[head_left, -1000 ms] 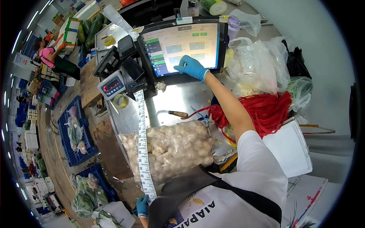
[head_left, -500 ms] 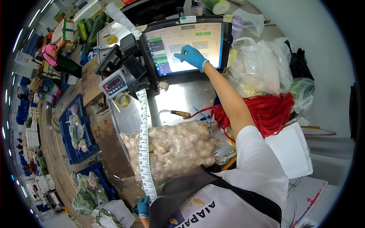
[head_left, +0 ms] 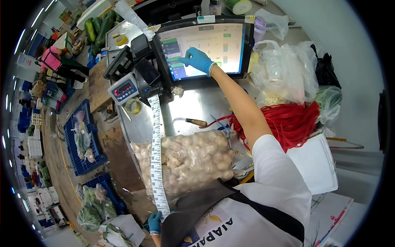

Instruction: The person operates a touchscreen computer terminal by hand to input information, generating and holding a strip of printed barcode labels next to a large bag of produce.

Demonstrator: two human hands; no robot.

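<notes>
My right hand, in a blue glove, has a finger stretched out at the touchscreen monitor; it holds nothing. Large digits show on the screen. Low in the view, my gloved left hand is closed at the lower end of a long strip of printed labels. That strip runs up to the black label printer. Beneath it lies a big clear bag of garlic or similar pale bulbs on the metal table. A hooked knife with a wooden handle lies just beyond the bag.
A scale display stands left of the printer. Red straps and plastic bags are piled at the right, above a white box. Blue crates with bagged vegetables stand at the left. A person in pink is further back.
My right hand has shifted slightly left on the touchscreen, and the display has changed to a page with large digits. My left hand stays at the label strip. The person in pink has moved.
</notes>
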